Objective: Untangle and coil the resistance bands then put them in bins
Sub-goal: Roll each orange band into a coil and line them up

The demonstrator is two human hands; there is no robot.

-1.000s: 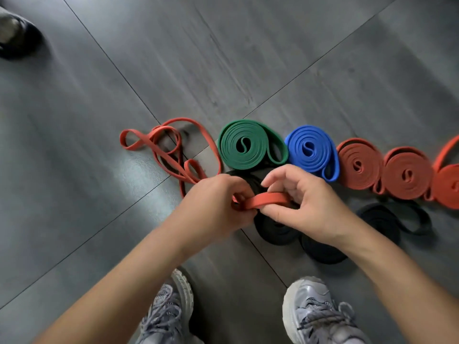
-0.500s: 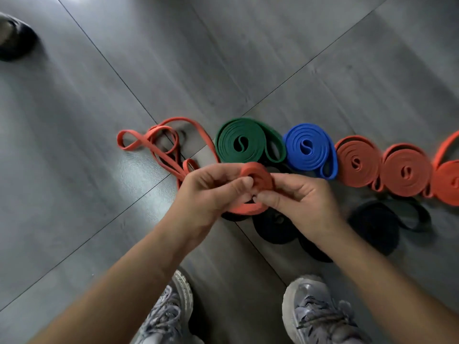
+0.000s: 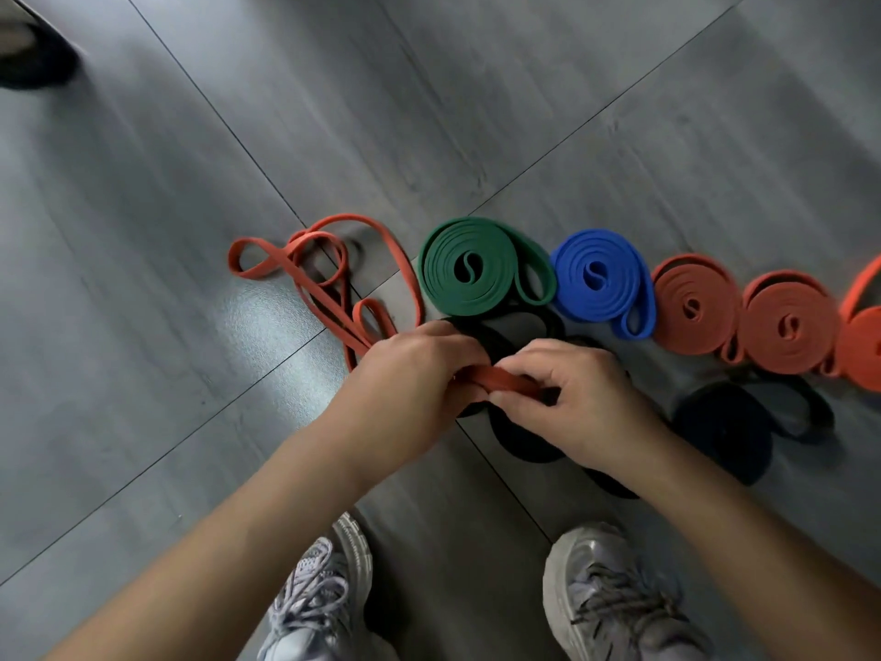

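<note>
Band (image 3: 500,377), orange, between hands, in pinch of left hand (image 3: 410,374) and right hand (image 3: 584,398).

Rightmost orange coil (image 3: 864,348) partly off-frame

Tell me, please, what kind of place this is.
Probably an indoor gym or exercise room, though I cannot be sure. The grey tiled floor carries a row of coiled resistance bands, and the person wears sports shoes.

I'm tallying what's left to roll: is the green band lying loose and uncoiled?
No, the green band lies rolled in a flat spiral on the floor, beside the blue coil.
</note>
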